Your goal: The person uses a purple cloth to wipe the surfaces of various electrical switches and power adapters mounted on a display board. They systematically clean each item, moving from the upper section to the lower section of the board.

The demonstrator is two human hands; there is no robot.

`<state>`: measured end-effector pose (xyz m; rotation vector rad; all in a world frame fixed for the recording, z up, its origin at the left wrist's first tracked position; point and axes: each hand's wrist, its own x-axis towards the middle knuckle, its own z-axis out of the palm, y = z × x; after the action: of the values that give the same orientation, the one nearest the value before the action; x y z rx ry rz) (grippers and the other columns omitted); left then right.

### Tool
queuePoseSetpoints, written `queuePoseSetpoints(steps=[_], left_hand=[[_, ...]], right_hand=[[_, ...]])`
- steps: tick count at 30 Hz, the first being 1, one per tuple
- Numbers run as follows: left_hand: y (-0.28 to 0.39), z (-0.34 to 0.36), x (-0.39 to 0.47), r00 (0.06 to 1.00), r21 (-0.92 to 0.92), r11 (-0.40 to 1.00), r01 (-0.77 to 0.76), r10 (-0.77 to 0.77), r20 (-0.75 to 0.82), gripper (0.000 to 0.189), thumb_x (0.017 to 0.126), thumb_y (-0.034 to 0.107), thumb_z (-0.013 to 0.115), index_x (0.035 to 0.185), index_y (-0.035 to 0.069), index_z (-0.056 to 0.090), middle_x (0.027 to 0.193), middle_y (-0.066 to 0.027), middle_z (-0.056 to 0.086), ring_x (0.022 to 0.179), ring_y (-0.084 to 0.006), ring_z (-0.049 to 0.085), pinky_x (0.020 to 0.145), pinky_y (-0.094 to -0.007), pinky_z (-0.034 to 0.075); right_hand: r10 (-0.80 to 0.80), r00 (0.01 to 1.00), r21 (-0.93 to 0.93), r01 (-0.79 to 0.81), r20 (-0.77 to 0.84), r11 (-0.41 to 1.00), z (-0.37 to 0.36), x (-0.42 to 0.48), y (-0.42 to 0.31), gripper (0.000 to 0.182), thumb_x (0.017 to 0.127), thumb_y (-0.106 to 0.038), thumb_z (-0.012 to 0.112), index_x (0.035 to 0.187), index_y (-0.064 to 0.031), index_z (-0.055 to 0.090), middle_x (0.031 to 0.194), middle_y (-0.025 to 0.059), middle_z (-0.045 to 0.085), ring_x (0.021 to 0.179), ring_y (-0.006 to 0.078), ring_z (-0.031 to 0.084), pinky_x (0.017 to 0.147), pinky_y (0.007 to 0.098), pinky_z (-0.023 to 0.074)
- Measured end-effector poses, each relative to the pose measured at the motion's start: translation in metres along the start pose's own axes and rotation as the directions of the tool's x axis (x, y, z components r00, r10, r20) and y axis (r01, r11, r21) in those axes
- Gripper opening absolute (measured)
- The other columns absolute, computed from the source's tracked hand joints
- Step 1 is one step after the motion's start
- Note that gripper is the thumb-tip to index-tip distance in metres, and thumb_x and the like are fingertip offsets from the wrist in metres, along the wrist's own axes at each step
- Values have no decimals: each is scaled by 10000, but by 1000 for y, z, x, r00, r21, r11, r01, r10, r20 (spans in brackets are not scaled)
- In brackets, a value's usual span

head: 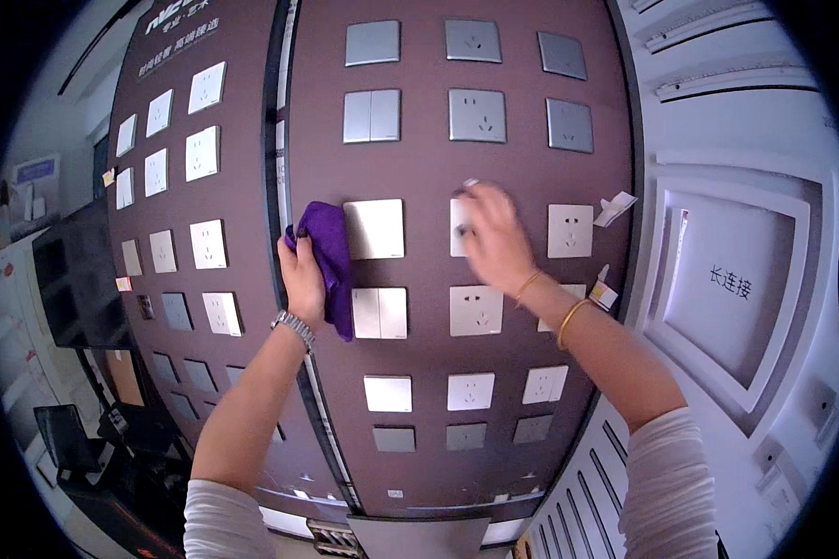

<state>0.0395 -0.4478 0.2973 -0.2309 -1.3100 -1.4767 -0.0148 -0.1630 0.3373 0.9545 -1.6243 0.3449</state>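
My left hand (303, 279) grips a purple cloth (330, 272) at the left side of the brown display panel (426, 175). The cloth hangs beside a champagne-coloured blank wall plate (375, 229) and a two-rocker switch (380, 312). My right hand (493, 234), slightly blurred, is over a light wall plate (456, 227) in the middle column and covers most of it; whether the fingers touch it is unclear. Below that hand is a beige wall socket (476, 309). Another beige socket (570, 230) is to its right.
Grey switches and sockets (477, 115) fill the upper rows. Paper tags (614, 208) stick out at the panel's right edge. A second panel (245, 175) with more sockets stands left, past a dark frame strip. A black chair (66, 437) is at lower left, white frame mouldings (800, 279) at right.
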Motion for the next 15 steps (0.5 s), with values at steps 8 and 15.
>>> queuePoseSetpoints(steps=[8, 15], left_hand=[[32, 20, 105, 909, 480, 773, -414, 376, 178, 354, 943, 220, 544, 1248, 43, 509, 1119, -203, 565, 1030, -365, 535, 954, -419, 411], [39, 19, 115, 721, 593, 536, -601, 684, 112, 190, 844, 141, 651, 1005, 50, 605, 1121, -122, 505, 924, -338, 583, 804, -412, 496]], right_hand=[[201, 977, -537, -210, -77, 817, -8, 10, 76, 532, 935, -227, 488, 1433, -85, 366, 1522, 164, 263, 1425, 317, 229, 1132, 526, 249], [185, 980, -598, -195, -80, 777, -1, 1, 82, 543, 928, -229, 481, 1443, -98, 371, 1540, 148, 248, 1436, 295, 217, 1132, 506, 260]])
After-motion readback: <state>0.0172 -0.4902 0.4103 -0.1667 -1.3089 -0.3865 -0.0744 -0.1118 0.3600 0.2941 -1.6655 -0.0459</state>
